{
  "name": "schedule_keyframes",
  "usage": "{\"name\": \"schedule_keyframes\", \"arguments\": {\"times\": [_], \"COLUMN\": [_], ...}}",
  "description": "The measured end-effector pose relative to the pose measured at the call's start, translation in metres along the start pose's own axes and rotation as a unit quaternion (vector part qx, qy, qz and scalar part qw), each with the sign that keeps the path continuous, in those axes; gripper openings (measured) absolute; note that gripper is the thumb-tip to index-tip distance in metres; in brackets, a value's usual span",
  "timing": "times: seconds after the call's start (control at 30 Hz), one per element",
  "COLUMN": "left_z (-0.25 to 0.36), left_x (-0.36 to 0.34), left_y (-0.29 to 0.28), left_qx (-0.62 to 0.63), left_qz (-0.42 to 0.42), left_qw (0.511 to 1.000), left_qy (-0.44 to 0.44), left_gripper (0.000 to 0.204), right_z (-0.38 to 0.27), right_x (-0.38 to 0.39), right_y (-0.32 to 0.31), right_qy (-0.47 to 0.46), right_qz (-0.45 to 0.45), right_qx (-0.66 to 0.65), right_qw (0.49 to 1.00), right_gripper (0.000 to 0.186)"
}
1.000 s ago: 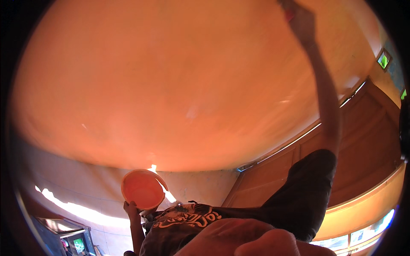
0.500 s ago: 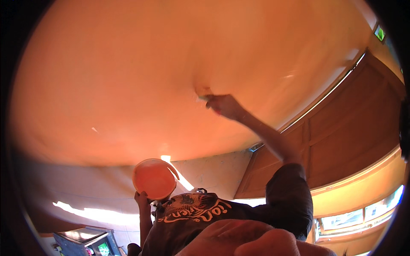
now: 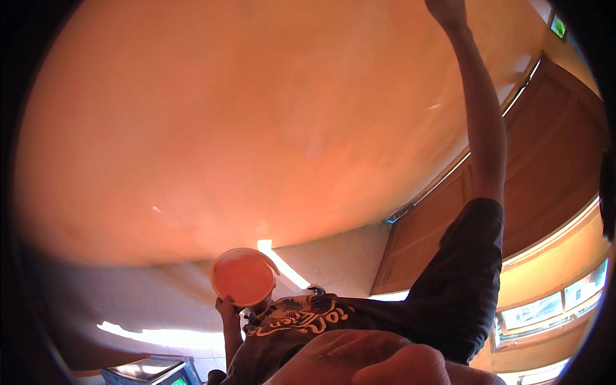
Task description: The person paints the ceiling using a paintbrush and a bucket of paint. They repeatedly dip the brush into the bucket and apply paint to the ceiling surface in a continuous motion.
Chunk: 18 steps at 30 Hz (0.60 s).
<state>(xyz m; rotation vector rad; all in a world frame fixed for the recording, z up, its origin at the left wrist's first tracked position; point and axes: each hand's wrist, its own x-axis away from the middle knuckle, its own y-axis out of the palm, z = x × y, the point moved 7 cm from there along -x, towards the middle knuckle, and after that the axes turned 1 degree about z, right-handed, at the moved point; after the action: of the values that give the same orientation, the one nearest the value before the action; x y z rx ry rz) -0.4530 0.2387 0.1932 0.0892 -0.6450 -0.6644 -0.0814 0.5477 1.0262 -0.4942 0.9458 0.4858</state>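
Note:
An orange-painted wall [image 3: 212,122], with uneven patches, fills most of the view. My left hand [image 3: 228,307] grips the lower rim of a round bucket [image 3: 242,276] with orange inside, held in front of my dark printed shirt [image 3: 385,321]. My right arm stretches up along the wall, and my right hand [image 3: 448,11] reaches the top edge of the picture, where its fingers are cut off, so anything in them is hidden.
A brown panelled wooden door [image 3: 545,160] is on the right, with windows [image 3: 532,308] below it and a small pane [image 3: 557,25] at top right. A pale tiled floor [image 3: 167,301] with bright light patches lies low, near a blue-framed cabinet [image 3: 147,369] at bottom left.
Half a second ago my right hand was mid-wall with something brush-like; it has swung up and right to the top edge. The bucket has shifted slightly right.

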Motion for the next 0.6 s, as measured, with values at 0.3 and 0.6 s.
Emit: {"name": "schedule_keyframes", "arguments": {"times": [0.3,0.6], "left_z": [-0.003,0.022], "left_x": [0.005,0.021], "left_y": [0.002,0.005], "left_qx": [0.003,-0.032], "left_qz": [-0.006,0.05], "left_qw": [1.0,0.998], "left_qy": [-0.006,-0.014], "left_gripper": [0.035,0.039], "right_z": [-0.232,-0.227], "right_x": [0.333,0.334], "right_y": [0.153,0.19], "right_qy": [0.286,0.195], "right_qz": [-0.3,-0.387], "right_qx": [-0.314,-0.316], "right_qw": [0.854,0.844], "right_gripper": [0.022,0.01]}}
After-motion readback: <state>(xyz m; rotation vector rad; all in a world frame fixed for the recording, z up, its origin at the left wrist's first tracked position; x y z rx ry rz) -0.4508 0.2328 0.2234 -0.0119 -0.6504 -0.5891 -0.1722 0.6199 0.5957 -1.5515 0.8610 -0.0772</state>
